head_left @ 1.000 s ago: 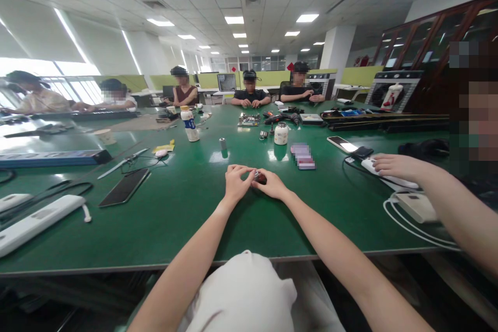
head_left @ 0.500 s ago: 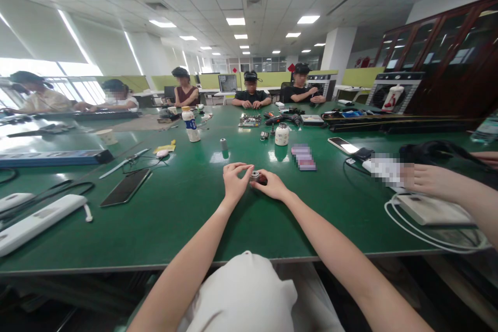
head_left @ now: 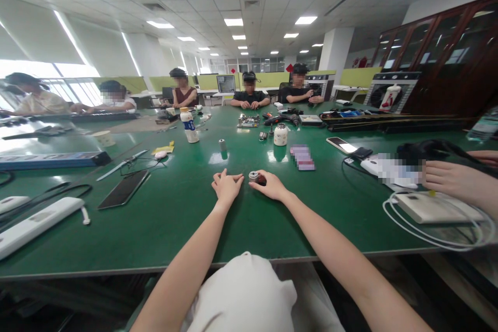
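Note:
A small silver metal cylinder stands upright on the green table in front of me. Its round top has a dark centre; finer detail is too small to tell. My right hand grips it from the right, thumb at the near side. To its left, my left hand is held low over the table, fingers apart and empty, not touching the cylinder. A second small grey cylinder stands farther off, beyond my left hand.
A white jar, a labelled bottle and a power drill are beyond my hands. Left lie a dark phone and a white power strip. At right, another person's hand is near a cabled pale box. Co-workers sit opposite.
My left hand has moved left and slightly down, away from the cylinder, and its fingers have spread. The cylinder's top is now more exposed. My right hand keeps its grip.

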The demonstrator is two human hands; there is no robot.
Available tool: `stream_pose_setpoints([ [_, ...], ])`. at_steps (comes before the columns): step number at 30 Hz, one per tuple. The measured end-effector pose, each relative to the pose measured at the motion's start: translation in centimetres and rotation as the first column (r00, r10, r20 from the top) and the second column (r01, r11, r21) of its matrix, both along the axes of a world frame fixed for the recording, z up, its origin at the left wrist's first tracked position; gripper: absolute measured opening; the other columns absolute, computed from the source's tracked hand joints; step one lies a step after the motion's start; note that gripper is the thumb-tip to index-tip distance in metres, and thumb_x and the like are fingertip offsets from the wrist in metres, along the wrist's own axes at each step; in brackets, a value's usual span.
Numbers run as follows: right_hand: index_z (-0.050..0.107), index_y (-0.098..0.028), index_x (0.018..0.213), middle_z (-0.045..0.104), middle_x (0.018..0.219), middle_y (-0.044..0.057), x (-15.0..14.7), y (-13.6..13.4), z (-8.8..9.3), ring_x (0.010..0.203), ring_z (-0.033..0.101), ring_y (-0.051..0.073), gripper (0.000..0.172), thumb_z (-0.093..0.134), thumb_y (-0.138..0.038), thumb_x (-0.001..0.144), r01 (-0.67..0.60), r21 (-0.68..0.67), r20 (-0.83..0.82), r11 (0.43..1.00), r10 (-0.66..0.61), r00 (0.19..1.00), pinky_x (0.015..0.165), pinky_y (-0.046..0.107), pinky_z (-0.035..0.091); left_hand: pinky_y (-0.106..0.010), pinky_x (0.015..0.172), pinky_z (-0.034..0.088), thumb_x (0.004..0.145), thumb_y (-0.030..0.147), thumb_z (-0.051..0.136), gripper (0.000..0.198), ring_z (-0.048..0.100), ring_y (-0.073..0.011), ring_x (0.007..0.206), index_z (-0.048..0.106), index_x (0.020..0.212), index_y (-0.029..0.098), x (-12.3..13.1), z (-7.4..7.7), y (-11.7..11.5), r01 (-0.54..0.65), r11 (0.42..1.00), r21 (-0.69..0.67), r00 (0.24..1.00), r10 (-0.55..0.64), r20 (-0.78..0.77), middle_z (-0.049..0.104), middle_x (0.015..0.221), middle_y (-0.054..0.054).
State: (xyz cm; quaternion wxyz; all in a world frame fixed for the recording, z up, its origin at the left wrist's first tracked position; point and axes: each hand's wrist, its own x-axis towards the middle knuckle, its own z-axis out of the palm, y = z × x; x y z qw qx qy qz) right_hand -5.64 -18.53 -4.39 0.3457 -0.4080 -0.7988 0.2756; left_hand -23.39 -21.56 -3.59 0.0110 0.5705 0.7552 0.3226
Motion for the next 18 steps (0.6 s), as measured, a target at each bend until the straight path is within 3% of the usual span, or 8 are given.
stream_pose_setpoints([
  [3, 0.066, -0.021, 0.115, 0.073, 0.1, 0.006, 0.0, 0.0, 0.0, 0.091, 0.069, 0.02, 0.041, 0.076, -0.042, 0.081, 0.004, -0.002, -0.013, 1.0, -0.004, 1.0, 0.086, 0.035, 0.054, -0.058, 0.102, 0.039, 0.09, 0.041, 0.061, 0.025, 0.042, -0.0376, 0.127, 0.08, 0.104, 0.033, 0.3, 0.7, -0.1, 0.03, 0.99, 0.136, 0.999, -0.033, 0.022, 0.06, 0.139, -0.01],
  [7, 0.065, -0.021, 0.115, 0.073, 0.099, 0.006, 0.0, 0.0, 0.0, 0.091, 0.069, 0.02, 0.041, 0.075, -0.041, 0.081, -0.009, -0.008, -0.028, 1.0, 0.009, 1.0, 0.085, 0.035, 0.054, -0.049, 0.108, 0.038, 0.091, 0.037, 0.062, 0.021, 0.044, -0.0303, 0.125, 0.08, 0.102, 0.035, 1.1, 1.5, -0.5, 0.143, 0.928, 0.344, 0.987, -0.159, 0.019, 0.066, 0.129, -0.004],
  [11, 0.064, -0.02, 0.116, 0.073, 0.099, 0.006, 0.0, 0.1, -0.1, 0.09, 0.069, 0.02, 0.042, 0.075, -0.04, 0.081, -0.02, -0.017, -0.028, 1.0, 0.02, 0.999, 0.084, 0.035, 0.054, -0.045, 0.109, 0.039, 0.087, 0.034, 0.068, 0.015, 0.045, -0.0279, 0.122, 0.081, 0.094, 0.034, 1.7, 1.6, -0.7, 0.26, 0.907, 0.332, 0.957, -0.289, 0.039, 0.068, 0.125, -0.002],
  [18, 0.064, -0.019, 0.118, 0.073, 0.1, 0.007, 0.1, 0.1, 0.0, 0.091, 0.069, 0.021, 0.044, 0.074, -0.041, 0.081, -0.017, -0.016, -0.02, 1.0, 0.017, 1.0, 0.084, 0.035, 0.054, -0.044, 0.109, 0.039, 0.089, 0.031, 0.066, 0.016, 0.049, -0.0255, 0.117, 0.081, 0.096, 0.033, 1.6, 1.3, -0.4, 0.288, 0.888, 0.359, 0.941, -0.332, 0.068, 0.072, 0.114, -0.002],
])
